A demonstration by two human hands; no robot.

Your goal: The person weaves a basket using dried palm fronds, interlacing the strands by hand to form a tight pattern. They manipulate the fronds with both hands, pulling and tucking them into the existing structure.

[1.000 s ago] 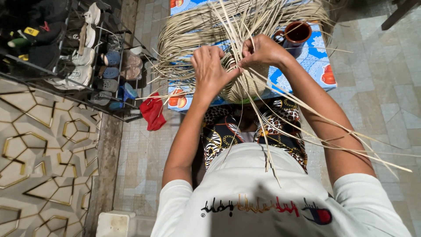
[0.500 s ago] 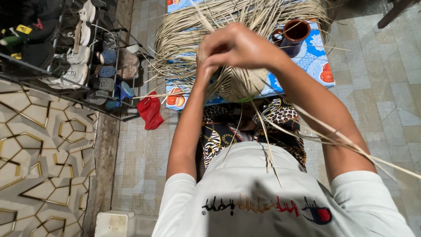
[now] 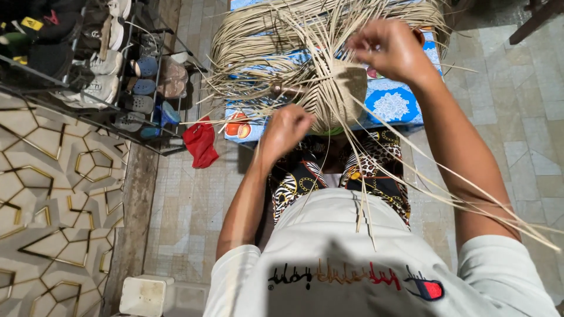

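Note:
A half-woven basket of pale straw [image 3: 338, 94] rests over my lap, with many loose strands fanning out to the left, the back and down to the right. My left hand [image 3: 286, 129] is closed on strands at the basket's near left side. My right hand [image 3: 390, 50] is raised above the basket's right edge, pinching a strand that it holds up. Long loose strands [image 3: 458, 199] trail past my right arm toward the floor. A heap of straw [image 3: 258, 41] lies behind the basket on a blue patterned mat [image 3: 390, 105].
A metal shoe rack [image 3: 100, 70] with several shoes stands at the left. A red cloth [image 3: 201, 144] lies on the tiled floor beside it. A white plastic box [image 3: 147, 295] sits near my left side. A patterned wall panel [image 3: 53, 194] fills the left edge.
My hands were together on top of the basket. They have parted: the left dropped to the near left side, the right rose to the right with a strand.

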